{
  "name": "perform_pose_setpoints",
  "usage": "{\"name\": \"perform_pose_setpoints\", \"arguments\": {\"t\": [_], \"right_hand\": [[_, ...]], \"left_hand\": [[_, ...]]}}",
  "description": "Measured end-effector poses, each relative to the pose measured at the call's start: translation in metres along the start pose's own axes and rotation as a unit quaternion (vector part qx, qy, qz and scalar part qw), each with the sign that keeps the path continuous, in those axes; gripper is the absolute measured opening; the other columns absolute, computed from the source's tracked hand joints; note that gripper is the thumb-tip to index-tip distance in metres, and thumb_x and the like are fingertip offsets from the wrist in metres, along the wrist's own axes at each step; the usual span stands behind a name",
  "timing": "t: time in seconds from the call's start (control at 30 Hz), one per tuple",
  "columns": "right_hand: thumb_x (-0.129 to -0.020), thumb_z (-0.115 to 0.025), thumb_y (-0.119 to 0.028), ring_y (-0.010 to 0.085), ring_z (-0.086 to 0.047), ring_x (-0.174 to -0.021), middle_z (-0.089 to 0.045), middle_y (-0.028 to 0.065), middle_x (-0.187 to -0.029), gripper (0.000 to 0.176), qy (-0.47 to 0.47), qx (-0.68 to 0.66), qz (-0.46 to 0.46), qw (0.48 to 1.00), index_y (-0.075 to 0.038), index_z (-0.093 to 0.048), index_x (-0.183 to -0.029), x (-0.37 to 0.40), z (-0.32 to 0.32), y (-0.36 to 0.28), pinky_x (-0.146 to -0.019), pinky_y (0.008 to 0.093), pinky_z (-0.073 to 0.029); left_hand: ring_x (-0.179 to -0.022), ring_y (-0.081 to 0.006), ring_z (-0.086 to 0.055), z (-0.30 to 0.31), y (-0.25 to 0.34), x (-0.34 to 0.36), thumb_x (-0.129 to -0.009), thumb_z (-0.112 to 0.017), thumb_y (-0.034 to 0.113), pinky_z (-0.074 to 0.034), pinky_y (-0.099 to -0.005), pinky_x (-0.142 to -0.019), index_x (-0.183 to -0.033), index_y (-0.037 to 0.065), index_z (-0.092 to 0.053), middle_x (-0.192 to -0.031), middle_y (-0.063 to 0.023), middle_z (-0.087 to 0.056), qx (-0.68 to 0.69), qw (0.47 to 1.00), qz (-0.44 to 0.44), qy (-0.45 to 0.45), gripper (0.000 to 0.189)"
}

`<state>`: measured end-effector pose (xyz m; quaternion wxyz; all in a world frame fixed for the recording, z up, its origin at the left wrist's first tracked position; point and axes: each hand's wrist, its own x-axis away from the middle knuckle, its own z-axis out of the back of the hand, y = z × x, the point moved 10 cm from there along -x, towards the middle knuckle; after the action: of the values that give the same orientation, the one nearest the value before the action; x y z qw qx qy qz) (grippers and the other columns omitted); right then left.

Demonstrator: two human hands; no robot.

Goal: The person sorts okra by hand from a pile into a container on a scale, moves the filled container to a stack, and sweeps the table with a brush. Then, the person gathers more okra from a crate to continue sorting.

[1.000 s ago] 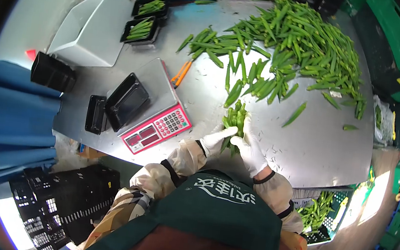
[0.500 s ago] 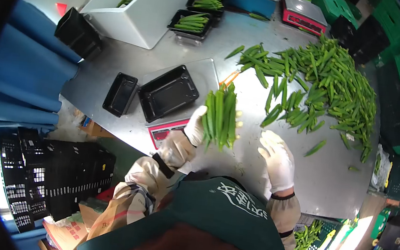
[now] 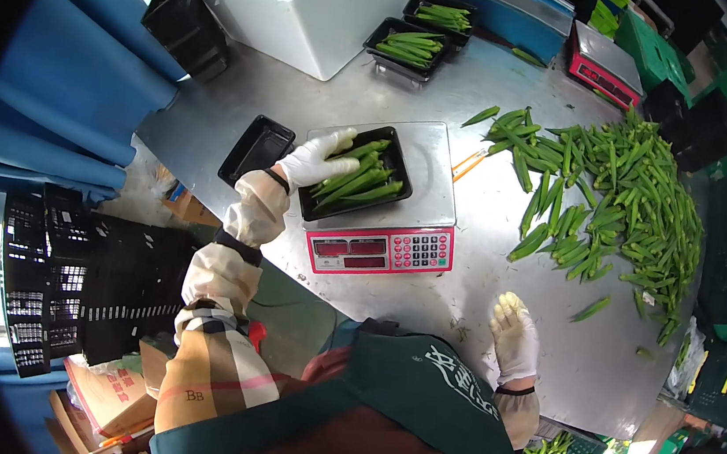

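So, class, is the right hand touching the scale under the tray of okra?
Apart: the head view shows bare metal tabletop between the right hand and the scale.

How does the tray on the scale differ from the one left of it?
The scale tray looks larger than the table tray. The scale tray holds okra; the table tray shows none. The left hand is over the scale tray's okra, not the table tray. Both are black and open-topped.

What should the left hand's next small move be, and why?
Probably lift the left hand clear of the black tray: the okra lies inside it, the tray sits on the scale, and fingers resting there could disturb a reading.
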<state>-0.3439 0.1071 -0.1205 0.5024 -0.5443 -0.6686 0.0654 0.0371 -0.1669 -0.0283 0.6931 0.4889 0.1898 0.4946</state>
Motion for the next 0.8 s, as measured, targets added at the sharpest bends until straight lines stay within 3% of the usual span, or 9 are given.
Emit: {"name": "perform_pose_setpoints", "arguments": {"t": [0.03, 0.13, 0.2, 0.23, 0.33, 0.37, 0.53, 0.8], "right_hand": [[-0.092, -0.05, -0.029, 0.0215, -0.047, -0.118, -0.048, 0.0093, -0.134, 0.046, 0.008, 0.003, 0.005, 1.0, -0.006, -0.045, -0.132, -0.001, 0.004, 0.0, -0.096, 0.0363, -0.04], [-0.091, -0.051, -0.03, 0.0206, -0.05, -0.114, -0.051, 0.0089, -0.132, 0.045, 0.034, 0.036, 0.022, 0.999, -0.007, -0.048, -0.13, -0.007, 0.031, -0.001, -0.093, 0.0341, -0.041], [-0.091, -0.053, -0.032, 0.0197, -0.052, -0.111, -0.054, 0.0083, -0.129, 0.044, 0.054, 0.083, 0.037, 0.994, -0.008, -0.051, -0.128, -0.019, 0.061, 0.009, -0.09, 0.0323, -0.042], [-0.092, -0.053, -0.03, 0.0178, -0.058, -0.101, -0.062, 0.0073, -0.119, 0.037, 0.102, 0.1, 0.037, 0.989, -0.007, -0.057, -0.121, -0.022, 0.077, 0.015, -0.082, 0.0299, -0.045], [-0.093, -0.051, -0.023, 0.0149, -0.062, -0.091, -0.065, 0.0071, -0.111, 0.03, 0.161, 0.192, 0.006, 0.968, -0.006, -0.06, -0.116, -0.037, 0.124, 0.048, -0.072, 0.0262, -0.048], [-0.094, -0.054, -0.019, 0.0129, -0.065, -0.083, -0.069, 0.0064, -0.101, 0.021, 0.155, 0.193, 0.042, 0.968, -0.006, -0.065, -0.108, -0.043, 0.137, 0.053, -0.065, 0.023, -0.05], [-0.094, -0.05, -0.01, 0.0121, -0.065, -0.07, -0.069, 0.007, -0.092, 0.018, 0.234, 0.221, 0.021, 0.947, -0.004, -0.065, -0.103, -0.045, 0.145, 0.05, -0.056, 0.0208, -0.048], [-0.095, -0.047, -0.008, 0.0115, -0.063, -0.062, -0.069, 0.0069, -0.085, 0.019, 0.238, 0.237, 0.048, 0.941, -0.003, -0.065, -0.099, -0.049, 0.149, 0.048, -0.051, 0.0212, -0.048]], "left_hand": [[-0.124, -0.0268, -0.047, 0.012, 0.006, 0.005, -0.09, -0.062, 0.015, -0.036, -0.0331, -0.104, -0.138, -0.002, -0.037, -0.132, -0.0215, -0.05, 0.073, 0.995, -0.039, 0.054, 0.056], [-0.108, -0.0154, -0.056, 0.064, 0.008, 0.035, -0.092, -0.056, 0.009, -0.042, -0.0267, -0.096, -0.129, -0.002, -0.048, -0.117, -0.0112, -0.06, 0.086, 0.975, -0.052, 0.197, 0.039], [-0.103, -0.0138, -0.058, 0.09, -0.008, 0.058, -0.092, -0.057, 0.01, -0.043, -0.0265, -0.094, -0.127, -0.002, -0.05, -0.114, -0.0106, -0.063, 0.078, 0.963, -0.043, 0.253, 0.037], [-0.101, -0.0128, -0.059, 0.102, -0.023, 0.069, -0.093, -0.057, 0.012, -0.044, -0.0258, -0.092, -0.126, -0.001, -0.051, -0.113, -0.0099, -0.063, 0.067, 0.959, -0.032, 0.273, 0.036], [-0.1, -0.0119, -0.06, 0.111, -0.043, 0.107, -0.095, -0.055, 0.021, -0.045, -0.0225, -0.083, -0.126, 0.003, -0.053, -0.111, -0.0074, -0.065, 0.063, 0.941, 0.02, 0.331, 0.036], [-0.099, -0.0124, -0.061, 0.109, -0.055, 0.118, -0.095, -0.054, 0.023, -0.045, -0.0231, -0.082, -0.126, 0.004, -0.053, -0.111, -0.0073, -0.065, 0.082, 0.938, 0.046, 0.334, 0.036], [-0.082, -0.0092, -0.062, 0.083, -0.107, 0.147, -0.096, -0.053, 0.028, -0.047, -0.0209, -0.072, -0.121, 0.005, -0.055, -0.101, -0.0053, -0.067, 0.203, 0.899, 0.126, 0.368, 0.034], [-0.076, -0.009, -0.062, 0.044, -0.11, 0.133, -0.094, -0.057, 0.02, -0.047, -0.0207, -0.068, -0.116, 0.003, -0.058, -0.09, -0.0052, -0.067, 0.205, 0.913, 0.102, 0.337, 0.028]]}}
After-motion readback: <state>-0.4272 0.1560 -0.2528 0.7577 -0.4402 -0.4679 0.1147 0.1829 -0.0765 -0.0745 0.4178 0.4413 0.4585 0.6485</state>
